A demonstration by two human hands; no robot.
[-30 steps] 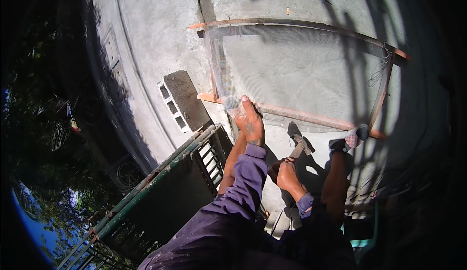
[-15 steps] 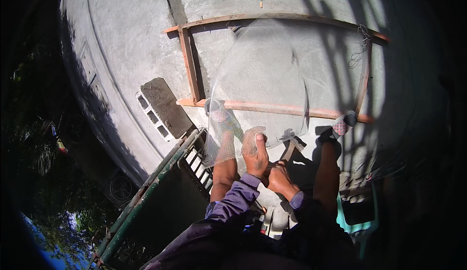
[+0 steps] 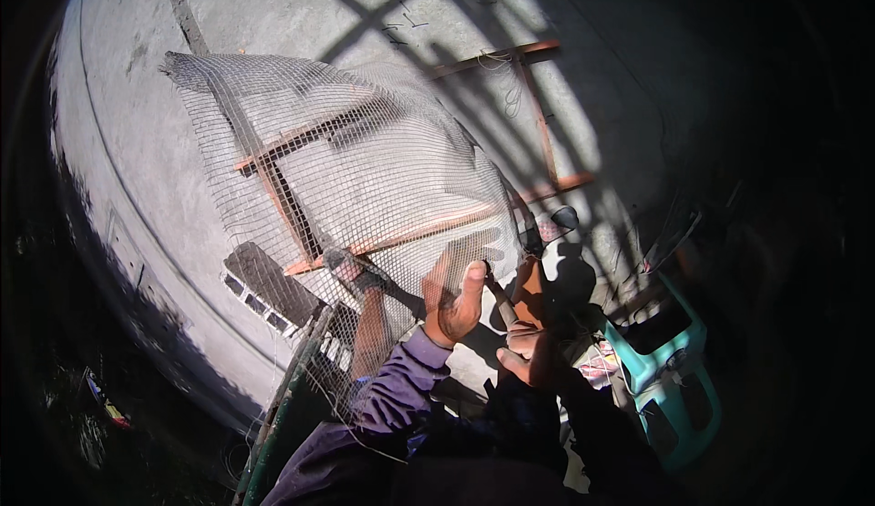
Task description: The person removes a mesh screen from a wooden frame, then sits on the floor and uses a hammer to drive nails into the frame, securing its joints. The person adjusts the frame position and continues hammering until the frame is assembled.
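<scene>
My left hand (image 3: 456,307) is closed on the near edge of a sheet of wire mesh (image 3: 365,178), thumb on top and fingers seen through the wires. The sheet is lifted and bulges away from me over a wooden frame (image 3: 538,121) lying on the concrete. In my right hand (image 3: 530,349), close beside the left, is a hammer by its wooden handle (image 3: 500,304). The hammer's head is hard to make out near the mesh. My feet stand at the frame's near bar, the left one behind the mesh.
A hollow concrete block (image 3: 273,283) lies left of the frame, partly behind mesh. Nearer me runs a green metal edge (image 3: 287,415). To my right stands a teal plastic chair (image 3: 643,365). Thin loose wire (image 3: 512,96) hangs by the frame's far right corner.
The mesh has swung left and up toward me, now spreading over the block and my left sleeve. The hammer has turned and shifted left with my right hand. The view has turned too.
</scene>
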